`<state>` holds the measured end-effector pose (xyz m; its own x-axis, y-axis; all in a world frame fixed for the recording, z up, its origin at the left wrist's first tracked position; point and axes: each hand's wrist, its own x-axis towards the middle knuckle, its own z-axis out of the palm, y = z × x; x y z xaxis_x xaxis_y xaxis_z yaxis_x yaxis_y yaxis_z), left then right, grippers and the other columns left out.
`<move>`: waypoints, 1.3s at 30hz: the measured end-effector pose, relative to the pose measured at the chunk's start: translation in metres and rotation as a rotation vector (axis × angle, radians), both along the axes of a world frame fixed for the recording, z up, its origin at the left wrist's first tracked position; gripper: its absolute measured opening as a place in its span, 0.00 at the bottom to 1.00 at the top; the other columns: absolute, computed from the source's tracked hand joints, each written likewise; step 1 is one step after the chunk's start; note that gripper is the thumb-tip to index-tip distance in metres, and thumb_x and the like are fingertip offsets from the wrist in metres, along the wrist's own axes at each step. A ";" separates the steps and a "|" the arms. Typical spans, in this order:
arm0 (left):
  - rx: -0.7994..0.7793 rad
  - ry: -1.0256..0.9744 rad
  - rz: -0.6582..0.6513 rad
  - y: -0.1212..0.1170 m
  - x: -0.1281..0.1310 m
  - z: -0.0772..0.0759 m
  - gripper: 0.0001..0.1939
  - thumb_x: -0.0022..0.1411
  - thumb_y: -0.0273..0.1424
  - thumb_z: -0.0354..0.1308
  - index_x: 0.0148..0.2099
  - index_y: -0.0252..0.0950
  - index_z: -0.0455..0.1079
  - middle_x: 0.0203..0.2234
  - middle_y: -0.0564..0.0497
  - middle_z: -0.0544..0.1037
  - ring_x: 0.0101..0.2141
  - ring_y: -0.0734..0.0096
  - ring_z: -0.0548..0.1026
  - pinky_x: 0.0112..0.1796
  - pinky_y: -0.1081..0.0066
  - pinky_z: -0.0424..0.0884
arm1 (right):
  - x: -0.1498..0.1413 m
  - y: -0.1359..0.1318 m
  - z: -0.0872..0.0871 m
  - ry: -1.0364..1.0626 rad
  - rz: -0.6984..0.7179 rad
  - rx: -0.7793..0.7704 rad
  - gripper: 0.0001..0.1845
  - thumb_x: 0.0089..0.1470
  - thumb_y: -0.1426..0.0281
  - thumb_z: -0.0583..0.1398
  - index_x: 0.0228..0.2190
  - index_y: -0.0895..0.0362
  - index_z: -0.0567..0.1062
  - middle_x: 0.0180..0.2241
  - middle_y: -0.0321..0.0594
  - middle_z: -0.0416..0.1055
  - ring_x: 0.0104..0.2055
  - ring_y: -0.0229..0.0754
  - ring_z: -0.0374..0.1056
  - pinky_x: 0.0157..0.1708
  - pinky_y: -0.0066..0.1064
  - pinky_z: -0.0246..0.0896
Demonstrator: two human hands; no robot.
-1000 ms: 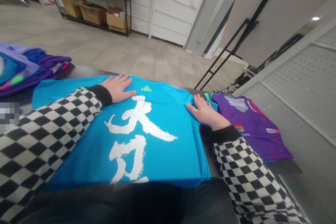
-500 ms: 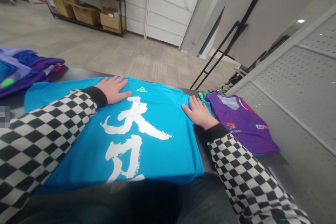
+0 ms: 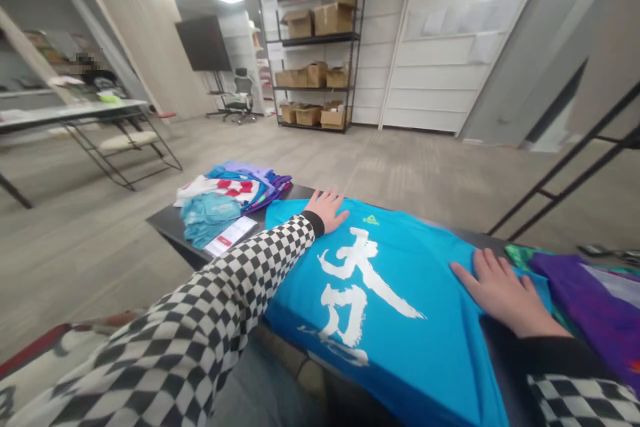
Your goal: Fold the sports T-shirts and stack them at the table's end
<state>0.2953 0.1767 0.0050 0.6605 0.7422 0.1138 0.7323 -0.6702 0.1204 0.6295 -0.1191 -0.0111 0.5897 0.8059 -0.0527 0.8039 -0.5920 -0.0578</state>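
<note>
From where I stand, the step in hand looks like smoothing and squaring up the blue shirt (image 3: 425, 247), which lies spread print side up on the dark table (image 3: 170, 227), its lower part sagging over the near edge; the left hand (image 3: 329, 211) rests palm down by the collar, fingers fanned, and the right hand (image 3: 510, 293) lies spread near the opposite shoulder, thumb held wide — neither seems to pinch any cloth. A next move, I'd judge, calls for gathering an edge between fingers and thumb without dragging the body askew; knit this thin and slippery could ripple easily. The fabric has a soft sheen, with shallow creases running down the right side; the brushed white characters (image 3: 363, 263) have ragged, dry-looking ends, and the small yellow-green logo (image 3: 371, 219) sits below the collar. Beyond the left forearm is a loose, rumpled heap of garments (image 3: 240, 188), a crumpled teal piece (image 3: 210, 213) at its front beside a flat white-and-red card (image 3: 233, 235); by the right hand lies a purple garment (image 3: 575, 287) — flatter than the heap, partly hidden by the arm.
</note>
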 end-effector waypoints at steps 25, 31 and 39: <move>0.020 0.101 0.424 0.107 -0.218 0.033 0.32 0.65 0.36 0.68 0.70 0.39 0.80 0.65 0.39 0.83 0.66 0.47 0.81 0.69 0.60 0.73 | -0.030 -0.016 0.046 0.149 -0.014 0.050 0.61 0.62 0.40 0.42 0.81 0.69 0.58 0.83 0.63 0.52 0.86 0.72 0.45 0.82 0.67 0.47; 0.047 0.129 0.393 0.102 -0.221 0.039 0.30 0.65 0.37 0.66 0.67 0.37 0.82 0.62 0.38 0.85 0.64 0.47 0.81 0.69 0.59 0.74 | -0.020 -0.006 0.026 0.092 -0.051 -0.026 0.62 0.66 0.41 0.31 0.82 0.73 0.53 0.86 0.56 0.41 0.87 0.68 0.38 0.82 0.67 0.43; 0.039 0.110 0.188 0.066 -0.177 0.027 0.28 0.74 0.37 0.55 0.71 0.38 0.80 0.68 0.42 0.81 0.69 0.52 0.77 0.74 0.61 0.68 | -0.015 -0.006 0.023 0.102 -0.055 -0.020 0.63 0.64 0.40 0.32 0.82 0.71 0.52 0.86 0.56 0.41 0.88 0.67 0.38 0.82 0.66 0.43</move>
